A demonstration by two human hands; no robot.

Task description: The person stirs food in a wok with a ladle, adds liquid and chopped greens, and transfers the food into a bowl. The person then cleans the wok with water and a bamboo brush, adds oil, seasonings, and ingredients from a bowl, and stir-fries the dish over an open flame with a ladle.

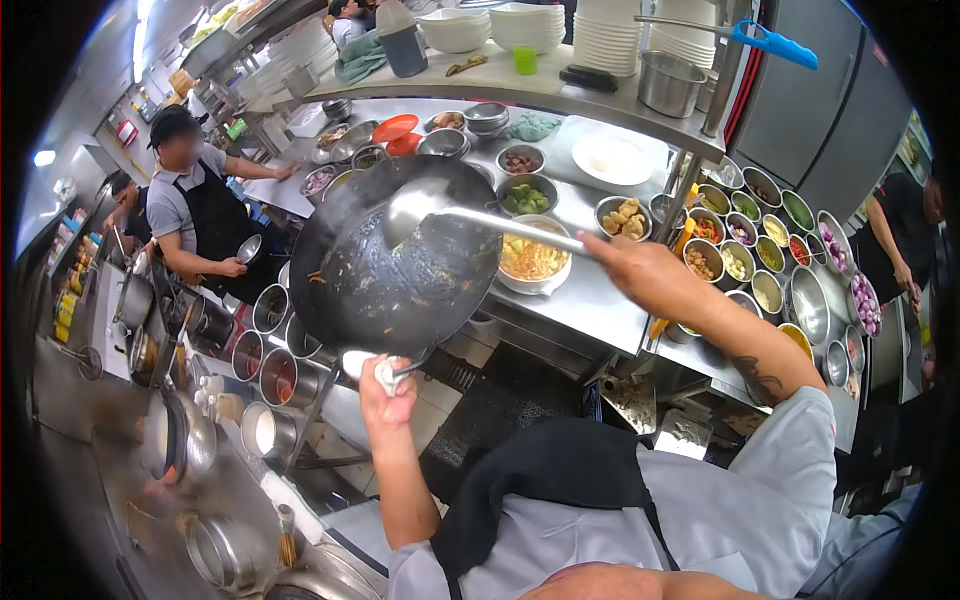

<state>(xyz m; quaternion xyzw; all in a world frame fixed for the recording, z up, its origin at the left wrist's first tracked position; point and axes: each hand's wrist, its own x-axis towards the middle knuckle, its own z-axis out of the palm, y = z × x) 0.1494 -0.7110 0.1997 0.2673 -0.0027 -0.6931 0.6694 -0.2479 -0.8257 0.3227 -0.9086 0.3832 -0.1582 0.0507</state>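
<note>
My left hand [388, 397] is closed around the handle of a large black wok [390, 295], with a white cloth [385, 374] between palm and handle. The wok is tilted up over the counter's near edge, its inside smeared with sauce and a few food scraps. My right hand [632, 268] grips the long handle of a metal ladle [412, 212], whose round bowl is over the wok's upper part. Just right of the wok, a white bowl [538, 289] holds orange-yellow food in what looks like broth.
Small metal bowls of ingredients [527, 195] line the steel counter [600, 300]; several more stand at right. Above runs a shelf [480, 72] with stacked white bowls. Pots and burners [215, 550] are at lower left. A co-worker [200, 200] stands at left, another person [895, 240] at right.
</note>
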